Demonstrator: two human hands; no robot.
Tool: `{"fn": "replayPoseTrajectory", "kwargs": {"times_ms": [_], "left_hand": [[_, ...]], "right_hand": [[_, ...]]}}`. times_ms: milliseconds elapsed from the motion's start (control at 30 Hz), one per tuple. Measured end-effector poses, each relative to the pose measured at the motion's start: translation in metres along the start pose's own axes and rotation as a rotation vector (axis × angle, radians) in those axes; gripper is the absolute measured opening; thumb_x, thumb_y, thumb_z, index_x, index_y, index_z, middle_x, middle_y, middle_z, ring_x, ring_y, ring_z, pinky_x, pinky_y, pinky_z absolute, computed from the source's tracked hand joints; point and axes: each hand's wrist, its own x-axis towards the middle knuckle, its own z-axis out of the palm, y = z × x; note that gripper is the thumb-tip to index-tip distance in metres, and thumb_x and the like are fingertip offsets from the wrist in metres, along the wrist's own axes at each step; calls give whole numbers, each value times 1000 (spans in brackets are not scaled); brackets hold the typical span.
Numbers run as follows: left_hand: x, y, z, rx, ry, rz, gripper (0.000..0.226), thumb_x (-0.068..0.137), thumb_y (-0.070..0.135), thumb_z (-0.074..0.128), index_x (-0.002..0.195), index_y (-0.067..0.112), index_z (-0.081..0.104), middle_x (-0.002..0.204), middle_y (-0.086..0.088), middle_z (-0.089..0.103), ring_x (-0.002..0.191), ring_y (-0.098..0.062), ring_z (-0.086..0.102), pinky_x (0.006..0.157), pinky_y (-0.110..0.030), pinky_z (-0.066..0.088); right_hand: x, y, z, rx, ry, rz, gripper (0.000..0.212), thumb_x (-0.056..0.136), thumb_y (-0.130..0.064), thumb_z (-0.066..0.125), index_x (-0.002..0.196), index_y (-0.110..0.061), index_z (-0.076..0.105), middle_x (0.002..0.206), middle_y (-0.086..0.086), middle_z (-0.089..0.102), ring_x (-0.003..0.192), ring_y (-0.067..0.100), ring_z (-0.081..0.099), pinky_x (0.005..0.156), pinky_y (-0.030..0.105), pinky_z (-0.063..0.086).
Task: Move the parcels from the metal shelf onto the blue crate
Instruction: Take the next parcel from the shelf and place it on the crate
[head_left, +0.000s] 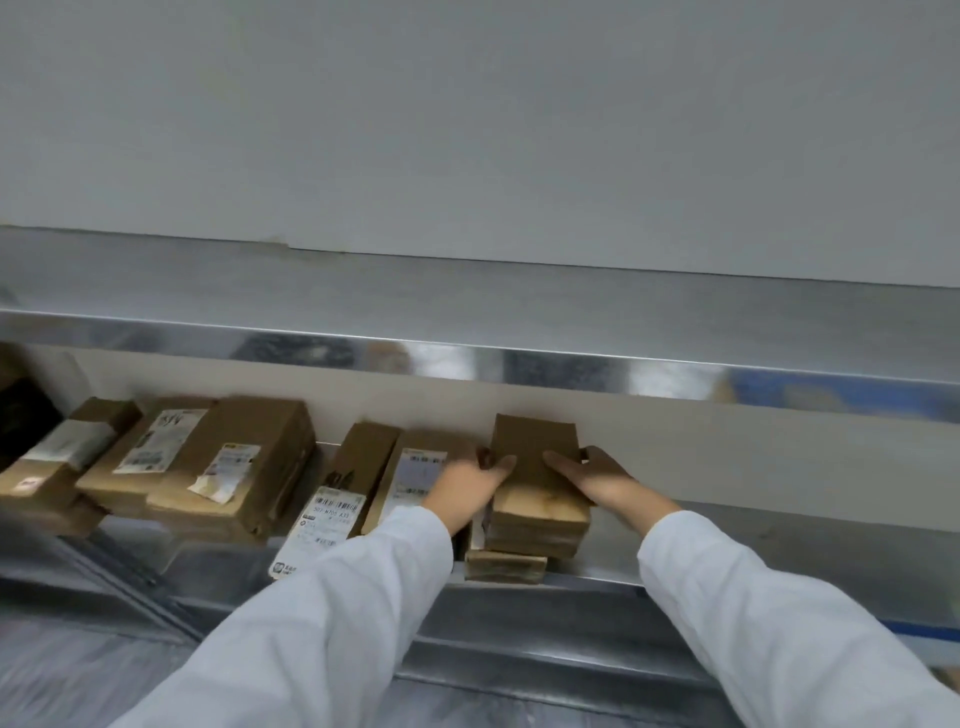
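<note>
Clamping the brown cardboard parcel (537, 501) at the metal shelf's (737, 553) front edge: left hand (465, 486) and right hand (602, 478), thumbs on top, fingers curled round its sides.

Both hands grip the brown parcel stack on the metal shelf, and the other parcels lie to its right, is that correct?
No. The head view shows the left hand and right hand gripping the parcel stack on the metal shelf, but the other parcels lie to its left, not its right.
</note>
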Motion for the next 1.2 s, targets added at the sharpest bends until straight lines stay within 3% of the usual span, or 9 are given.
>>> {"fn": "replayPoseTrajectory", "kwargs": {"times_ms": [167,267,433,600,733,867,1067,1133,1200], "left_hand": [[10,-20,4,-148,38,21,62,81,64,63,122,19,51,117,0,64,110,-22,60,102,-44,45],[9,-26,12,-228,95,28,57,79,63,66,117,22,54,110,4,66,105,-19,62,93,-34,45],[-1,-18,16,-331,112,23,49,82,53,70,117,22,56,106,6,66,96,-14,60,87,-30,44],[-31,-9,15,-362,150,99,34,82,51,69,109,34,57,101,20,62,93,2,57,84,-26,45],[-75,-4,22,-379,128,151,40,83,53,68,116,34,53,109,15,62,100,-3,59,82,-28,54],[-133,-8,42,-374,189,188,41,87,46,67,120,29,50,109,14,58,101,-1,57,82,-25,53],[-229,-36,83,-408,227,195,38,88,43,67,121,36,48,114,16,57,104,1,56,84,-24,54],[-257,-45,93,-433,265,207,47,87,45,67,127,39,43,119,17,54,105,0,56,77,-21,54],[-282,-50,98,-465,294,220,43,86,44,69,119,45,41,119,17,53,105,-3,58,73,-20,54]], "right_hand": [[6,1,5,90,-57,73,51,78,-76,53,96,-29,55,94,-2,70,84,20,69,55,25,54],[6,8,11,152,-72,138,67,74,-82,50,107,-23,58,100,5,71,89,26,70,71,37,61],[-2,14,20,348,-55,152,85,71,-84,51,129,-22,51,114,9,67,99,30,67,90,52,54],[-30,10,13,433,-4,68,81,74,-77,58,132,-21,48,112,6,68,96,26,69,89,47,56],[-67,20,5,394,-26,26,77,77,-75,56,132,-21,46,117,8,64,102,28,66,94,48,53],[-120,46,11,423,-20,-27,73,82,-67,59,134,-18,44,120,5,64,101,24,66,94,44,53],[-197,104,28,413,-52,-19,72,84,-65,57,134,-17,40,106,-2,62,90,16,64,65,31,50],[-217,118,34,415,-59,-32,78,82,-66,60,137,-15,39,116,1,62,96,16,63,72,31,51],[-231,126,40,421,-74,-45,83,81,-64,62,141,-11,39,128,5,60,109,21,61,91,37,50]]}}
